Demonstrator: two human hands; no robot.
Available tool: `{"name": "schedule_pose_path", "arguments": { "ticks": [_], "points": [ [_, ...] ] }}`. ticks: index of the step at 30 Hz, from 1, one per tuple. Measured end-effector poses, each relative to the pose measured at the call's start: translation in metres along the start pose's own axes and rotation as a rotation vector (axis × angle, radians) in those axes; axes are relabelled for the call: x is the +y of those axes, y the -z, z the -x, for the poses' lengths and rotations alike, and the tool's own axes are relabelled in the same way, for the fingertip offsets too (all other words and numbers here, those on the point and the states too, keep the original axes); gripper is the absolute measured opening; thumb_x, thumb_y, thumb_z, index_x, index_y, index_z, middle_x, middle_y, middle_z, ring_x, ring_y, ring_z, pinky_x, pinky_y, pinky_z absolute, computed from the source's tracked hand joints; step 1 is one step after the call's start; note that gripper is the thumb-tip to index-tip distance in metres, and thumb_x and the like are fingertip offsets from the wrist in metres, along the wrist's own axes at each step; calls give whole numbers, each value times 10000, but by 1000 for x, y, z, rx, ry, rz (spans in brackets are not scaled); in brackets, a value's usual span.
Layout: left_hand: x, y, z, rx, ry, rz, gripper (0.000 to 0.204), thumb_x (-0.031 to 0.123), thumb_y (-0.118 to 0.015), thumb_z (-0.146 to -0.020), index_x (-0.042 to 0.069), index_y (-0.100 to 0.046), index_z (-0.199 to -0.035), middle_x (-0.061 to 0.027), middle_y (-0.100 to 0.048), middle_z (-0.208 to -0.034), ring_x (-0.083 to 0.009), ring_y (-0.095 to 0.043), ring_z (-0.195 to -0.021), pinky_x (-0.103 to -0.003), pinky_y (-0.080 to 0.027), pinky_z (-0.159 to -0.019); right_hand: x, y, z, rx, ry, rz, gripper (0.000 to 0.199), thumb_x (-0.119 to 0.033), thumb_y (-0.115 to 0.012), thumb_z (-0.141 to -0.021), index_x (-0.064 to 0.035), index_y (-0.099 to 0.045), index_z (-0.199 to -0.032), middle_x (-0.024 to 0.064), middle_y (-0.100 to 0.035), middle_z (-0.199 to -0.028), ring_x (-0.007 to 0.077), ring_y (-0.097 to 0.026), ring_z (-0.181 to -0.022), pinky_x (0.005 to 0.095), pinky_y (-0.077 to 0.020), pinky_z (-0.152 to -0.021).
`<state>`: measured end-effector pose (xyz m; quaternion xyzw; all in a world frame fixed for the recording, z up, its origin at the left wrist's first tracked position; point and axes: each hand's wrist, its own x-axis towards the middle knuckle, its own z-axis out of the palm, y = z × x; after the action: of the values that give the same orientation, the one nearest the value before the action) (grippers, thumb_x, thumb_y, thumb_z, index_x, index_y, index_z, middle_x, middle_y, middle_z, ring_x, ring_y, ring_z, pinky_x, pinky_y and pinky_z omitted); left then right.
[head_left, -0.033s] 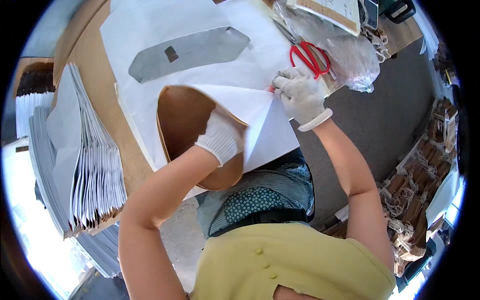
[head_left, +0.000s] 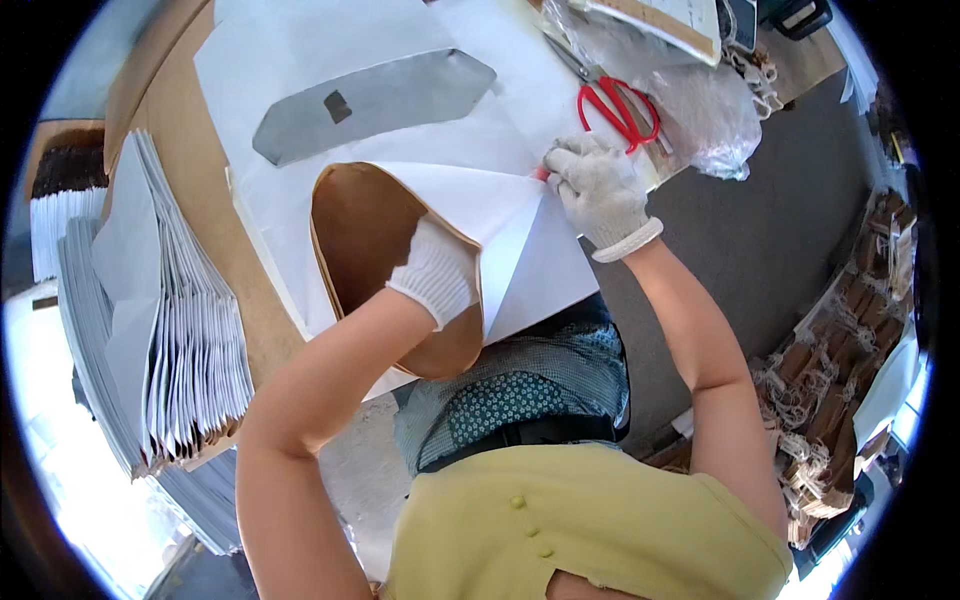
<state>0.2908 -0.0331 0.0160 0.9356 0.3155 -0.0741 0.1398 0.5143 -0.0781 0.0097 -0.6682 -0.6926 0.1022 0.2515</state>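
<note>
A paper bag, white outside (head_left: 515, 235) and brown inside (head_left: 360, 225), lies on the table with its mouth gaping toward me. My left hand (head_left: 437, 272), in a white knit glove, reaches into the mouth; its fingers are hidden inside. My right hand (head_left: 598, 190), gloved too, rests at the bag's far right corner with curled fingers. A small red tip (head_left: 542, 174) shows at its fingertips; the rest of that item is covered. Beyond the bag lies a flat grey plate (head_left: 380, 105) with pointed ends and a small dark patch.
Red-handled scissors (head_left: 618, 110) lie just beyond my right hand, beside a clear plastic bag (head_left: 705, 120). Folded white paper bags (head_left: 195, 330) stand stacked at the left. Bundles of brown paper with white cords (head_left: 825, 400) are at the right, past the grey floor (head_left: 740, 230).
The bag's mouth has changed shape slightly, its right edge drawing in around my left wrist. My right hand stays at the corner. The whole view has shifted a little.
</note>
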Motion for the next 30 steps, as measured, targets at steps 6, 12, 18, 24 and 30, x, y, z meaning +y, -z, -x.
{"name": "schedule_pose_path", "arguments": {
  "ticks": [6, 12, 18, 24, 30],
  "points": [
    [-21, -32, -21, -47, -80, 29, 354, 227, -583, -988, 86, -673, -1300, -169, -701, -1264, -306, -672, -1158, -376, -530, -972, 1, -4, 23, 99, -257, -290, 227, -61, -642, -905, -80, -714, -1120, 148, -706, -1071, 325, -662, -1074, 487, -475, -998],
    [-105, -2, -8, -437, -193, 332, 467, 233, -586, -990, 103, -613, -1438, -146, -664, -1392, -285, -615, -1280, -343, -460, -1108, -44, -31, 38, 72, 12, -255, 431, -153, -687, -944, -68, -675, -1366, 184, -665, -1380, 319, -582, -1373, 513, -302, -1264],
    [-160, 73, -11, -324, 345, 1014, 395, 360, -720, -932, 16, -766, -1121, -109, -746, -1015, -197, -694, -944, -326, -545, -876, -52, -47, 40, 16, 94, -17, 476, -287, -696, -942, -109, -677, -1384, 157, -635, -1449, 340, -548, -1413, 523, -323, -1257],
    [-141, 61, -10, -138, 285, 404, 450, 442, -639, -934, 16, -777, -977, -190, -737, -840, -320, -721, -829, -432, -552, -802, -71, -62, 45, -71, 269, 296, 497, -340, -701, -925, -257, -662, -1413, 63, -510, -1601, 303, -379, -1544, 533, -212, -1298],
    [-138, 52, -9, -193, 368, 198, 426, 380, -594, -941, 24, -752, -1114, -226, -750, -1066, -411, -718, -1000, -518, -570, -908, -99, -85, 67, -341, 484, -69, 581, -336, -690, -914, -220, -610, -1478, 62, -464, -1635, 359, -371, -1534, 522, -210, -1299]
  ]
}}
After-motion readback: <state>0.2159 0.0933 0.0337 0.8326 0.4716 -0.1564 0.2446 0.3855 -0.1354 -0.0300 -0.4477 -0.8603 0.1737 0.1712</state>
